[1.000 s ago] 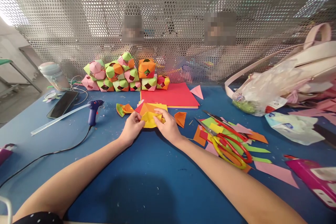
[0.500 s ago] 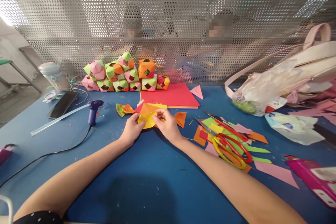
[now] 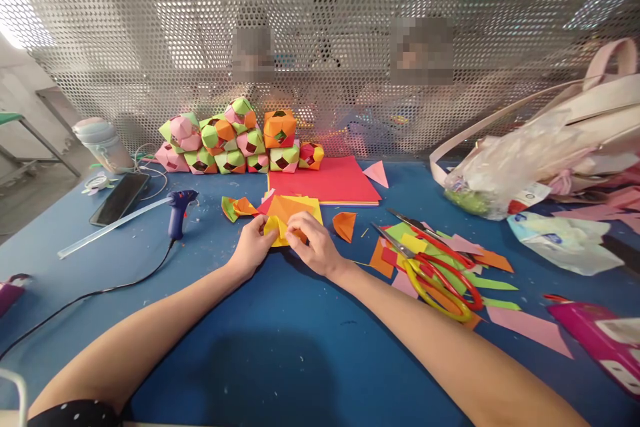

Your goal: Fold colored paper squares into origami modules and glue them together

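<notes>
Between my two hands is a small yellow paper piece (image 3: 275, 229), partly folded. My left hand (image 3: 253, 245) pinches its left side between thumb and fingers. At its right edge, the bent fingers and thumb of my right hand (image 3: 314, 245) close on the paper, hiding part of it. Just beyond lie flat orange and yellow paper sheets (image 3: 306, 207). A folded orange piece (image 3: 345, 226) rests to the right of my right hand. To the left of the sheets sits a green and orange folded piece (image 3: 239, 207).
Folded paper balls (image 3: 231, 162) are stacked by the perforated metal screen. A red paper stack (image 3: 320, 181) lies before it. Scissors (image 3: 435, 280) rest on paper scraps at right. A blue glue gun (image 3: 177, 213) stands at left, its cord trailing forward. A bag (image 3: 595, 123) occupies the right rear.
The yellow paper was spread flatter between both hands; now it is bent narrower. My right hand has shifted its fingers inward along it.
</notes>
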The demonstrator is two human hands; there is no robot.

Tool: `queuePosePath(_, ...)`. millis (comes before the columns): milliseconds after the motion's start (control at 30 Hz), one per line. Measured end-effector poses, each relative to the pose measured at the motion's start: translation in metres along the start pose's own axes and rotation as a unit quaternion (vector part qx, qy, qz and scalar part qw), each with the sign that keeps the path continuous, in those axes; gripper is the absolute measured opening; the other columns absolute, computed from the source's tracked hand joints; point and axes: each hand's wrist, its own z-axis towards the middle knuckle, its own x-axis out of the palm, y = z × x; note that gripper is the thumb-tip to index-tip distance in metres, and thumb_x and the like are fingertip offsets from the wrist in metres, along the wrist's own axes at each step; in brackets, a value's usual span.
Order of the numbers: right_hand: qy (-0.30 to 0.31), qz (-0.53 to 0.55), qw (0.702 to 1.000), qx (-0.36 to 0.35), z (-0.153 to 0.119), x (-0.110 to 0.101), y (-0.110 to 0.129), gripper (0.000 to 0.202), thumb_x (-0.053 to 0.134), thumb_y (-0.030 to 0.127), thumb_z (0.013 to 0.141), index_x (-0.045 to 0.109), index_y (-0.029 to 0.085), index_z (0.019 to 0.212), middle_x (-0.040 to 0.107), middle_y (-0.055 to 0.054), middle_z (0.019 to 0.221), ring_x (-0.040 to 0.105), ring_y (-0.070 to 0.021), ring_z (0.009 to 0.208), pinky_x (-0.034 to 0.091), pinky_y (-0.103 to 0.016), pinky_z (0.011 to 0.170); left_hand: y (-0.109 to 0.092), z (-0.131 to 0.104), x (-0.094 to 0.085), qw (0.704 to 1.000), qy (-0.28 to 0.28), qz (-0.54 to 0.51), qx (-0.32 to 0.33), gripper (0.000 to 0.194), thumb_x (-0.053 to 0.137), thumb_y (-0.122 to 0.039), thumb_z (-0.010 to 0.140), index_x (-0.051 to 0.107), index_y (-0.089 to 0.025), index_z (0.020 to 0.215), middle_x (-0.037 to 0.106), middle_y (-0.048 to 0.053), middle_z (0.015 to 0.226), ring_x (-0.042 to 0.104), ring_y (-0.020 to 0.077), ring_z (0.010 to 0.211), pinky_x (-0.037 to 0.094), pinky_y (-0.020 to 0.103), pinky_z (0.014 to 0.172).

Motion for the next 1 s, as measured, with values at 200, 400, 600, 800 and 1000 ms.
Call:
queuePosePath(200,-0.017,-0.012,0.999,0.039,0.0,0.0032,-0.004,0.006,0.048,0.025,0.088,0.05,0.021,0.091,0.056,-0.004,0.084,0.056,-0.0161,0.075,0.049,-0.03,0.07,-0.0041,-0.0005,-0.0012,1.0,0.0,0.027,0.016,0.009,0.056,-0.023,0.073,0.058,-0.015,0.077,0.054,-0.003,0.067,0.047,0.0103,0.06,0.037,0.02,0.055)
queuePosePath(400,0.004,-0.016,0.999,0.038,0.0011,0.0041,-0.0053,0.012,0.048,0.029,0.089,0.055,0.02,0.093,0.058,-0.005,0.084,0.058,-0.0166,0.076,0.049,-0.029,0.07,-0.007,-0.0003,-0.0027,0.999,0.006,0.041,0.034,0.007,0.055,-0.022,0.073,0.056,-0.015,0.075,0.05,-0.004,0.066,0.043,0.0097,0.06,0.036,0.02,0.055)
queuePosePath(600,0.011,-0.026,0.999,0.02,0.0005,0.0047,-0.0077,0.017,0.045,0.031,0.092,0.056,0.018,0.092,0.056,-0.005,0.078,0.056,-0.0166,0.073,0.048,-0.028,0.066,-0.0069,-0.0015,-0.0025,0.998,0.02,0.04,0.044,0.014,0.055,-0.027,0.077,0.059,-0.014,0.081,0.053,-0.002,0.07,0.046,0.0106,0.063,0.038,0.02,0.058)
queuePosePath(800,0.021,-0.049,0.999,0.004,-0.0008,0.0063,-0.0083,0.023,0.04,0.032,0.094,0.059,0.018,0.095,0.055,-0.006,0.077,0.054,-0.0183,0.072,0.047,-0.031,0.068,-0.0024,-0.0004,-0.0026,0.998,0.019,0.035,0.051,0.017,0.056,-0.028,0.077,0.06,-0.014,0.086,0.059,0.0,0.075,0.051,0.0117,0.066,0.041,0.021,0.062)
queuePosePath(1000,0.06,-0.048,0.997,-0.008,-0.0014,0.001,-0.0045,0.032,0.031,0.029,0.096,0.059,0.018,0.104,0.059,-0.007,0.084,0.056,-0.0199,0.08,0.046,-0.035,0.075,0.0004,0.0019,-0.0028,0.998,0.016,0.028,0.058,0.017,0.052,-0.026,0.079,0.06,-0.015,0.089,0.061,0.001,0.079,0.054,0.0123,0.07,0.044,0.021,0.064)
